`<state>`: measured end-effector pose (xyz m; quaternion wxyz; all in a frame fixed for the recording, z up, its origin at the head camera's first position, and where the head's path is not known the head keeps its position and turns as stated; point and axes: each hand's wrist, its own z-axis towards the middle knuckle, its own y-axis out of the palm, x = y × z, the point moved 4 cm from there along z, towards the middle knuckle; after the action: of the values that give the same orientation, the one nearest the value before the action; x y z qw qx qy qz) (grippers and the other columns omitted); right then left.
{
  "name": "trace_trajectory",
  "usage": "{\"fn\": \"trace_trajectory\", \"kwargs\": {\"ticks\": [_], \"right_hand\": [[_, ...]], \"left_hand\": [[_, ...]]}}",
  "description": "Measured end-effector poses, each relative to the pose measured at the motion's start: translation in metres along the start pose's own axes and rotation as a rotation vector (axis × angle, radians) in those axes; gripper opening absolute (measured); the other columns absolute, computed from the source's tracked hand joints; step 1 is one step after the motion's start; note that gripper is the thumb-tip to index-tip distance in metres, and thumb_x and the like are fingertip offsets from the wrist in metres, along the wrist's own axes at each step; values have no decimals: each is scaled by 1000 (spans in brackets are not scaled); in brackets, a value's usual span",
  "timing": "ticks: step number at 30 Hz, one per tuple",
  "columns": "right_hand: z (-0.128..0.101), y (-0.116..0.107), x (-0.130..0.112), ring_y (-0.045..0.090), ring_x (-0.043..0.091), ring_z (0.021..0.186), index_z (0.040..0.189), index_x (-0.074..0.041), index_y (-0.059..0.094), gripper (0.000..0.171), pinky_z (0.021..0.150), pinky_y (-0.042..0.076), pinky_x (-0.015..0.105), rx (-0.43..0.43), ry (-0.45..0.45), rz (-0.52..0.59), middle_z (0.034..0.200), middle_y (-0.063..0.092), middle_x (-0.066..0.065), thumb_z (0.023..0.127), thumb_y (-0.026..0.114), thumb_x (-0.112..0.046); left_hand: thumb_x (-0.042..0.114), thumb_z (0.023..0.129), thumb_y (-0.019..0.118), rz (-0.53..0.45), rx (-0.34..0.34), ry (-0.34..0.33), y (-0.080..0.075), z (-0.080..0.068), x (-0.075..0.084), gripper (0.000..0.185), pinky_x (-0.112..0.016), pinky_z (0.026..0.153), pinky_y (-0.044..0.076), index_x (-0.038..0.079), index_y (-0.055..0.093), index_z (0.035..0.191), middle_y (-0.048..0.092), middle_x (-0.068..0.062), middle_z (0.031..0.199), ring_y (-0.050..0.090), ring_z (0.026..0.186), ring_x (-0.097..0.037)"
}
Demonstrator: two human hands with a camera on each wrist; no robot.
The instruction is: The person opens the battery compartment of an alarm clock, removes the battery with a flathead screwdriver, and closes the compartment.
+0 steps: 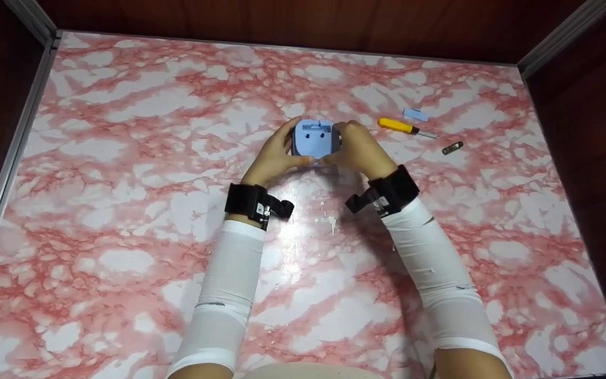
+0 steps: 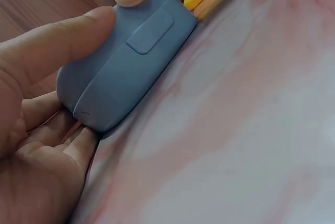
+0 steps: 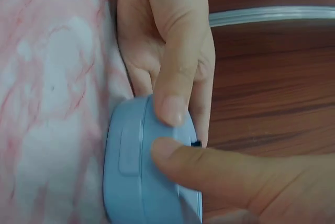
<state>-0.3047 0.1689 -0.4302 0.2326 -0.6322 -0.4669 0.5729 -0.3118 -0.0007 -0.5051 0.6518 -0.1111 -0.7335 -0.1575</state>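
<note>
Forearms converging, both hands curled round opposite sides of a blue case, thumbs at its near edge.

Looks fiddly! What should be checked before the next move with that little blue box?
1. Blue box steadied: ok; the left hand and right hand grip it from either side.
2. Slot uncovered: ok; it shows open in the head view.
3. Slot contents: cannot tell; too small to make out.
4. Small blue cover in sight: ok; it lies beyond the screwdriver.
5. Screwdriver in hand: not ok; it lies right of the box.
6. Dark cylinder, perhaps a battery, in hand: not ok; it lies past the screwdriver's tip.
</note>
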Motion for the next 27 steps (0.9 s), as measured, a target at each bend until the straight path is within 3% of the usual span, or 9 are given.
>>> {"fn": "trace_trajectory", "kwargs": {"ticks": [4,11,16,23,27], "right_hand": [[0,-2,7,60,28,105,143,3,52,69,91,57,35,-53,10,44,121,55,17,83,84,-10],[0,-10,22,60,32,114,146,1,50,68,97,56,41,-83,-127,36,133,57,19,87,80,-15],[1,-17,35,59,33,121,146,-2,53,63,104,52,45,-85,-190,71,141,57,17,90,78,-17],[4,-35,58,57,40,122,137,3,61,45,104,50,53,41,-272,93,135,60,22,94,71,-4],[7,-47,75,58,40,120,131,4,65,37,103,52,53,129,-256,50,129,62,23,95,68,-2]], "left_hand": [[-10,77,81,-22,1,-11,0,-1,-1,103,-21,115,37,21,29,161,27,-5,166,27,151,-18],[-11,76,81,-42,-2,-27,0,-2,0,104,-27,114,41,23,30,160,28,-4,166,27,151,-19],[-10,76,82,-42,-8,-20,0,-1,0,105,-26,118,35,22,29,161,27,-4,166,24,152,-18],[-6,77,84,-35,-5,7,-1,0,-1,101,-20,119,28,18,31,160,29,-6,165,24,153,-18],[-7,76,84,-41,2,4,-1,-1,-1,101,-23,121,26,18,32,159,30,-6,165,24,153,-20]]}}
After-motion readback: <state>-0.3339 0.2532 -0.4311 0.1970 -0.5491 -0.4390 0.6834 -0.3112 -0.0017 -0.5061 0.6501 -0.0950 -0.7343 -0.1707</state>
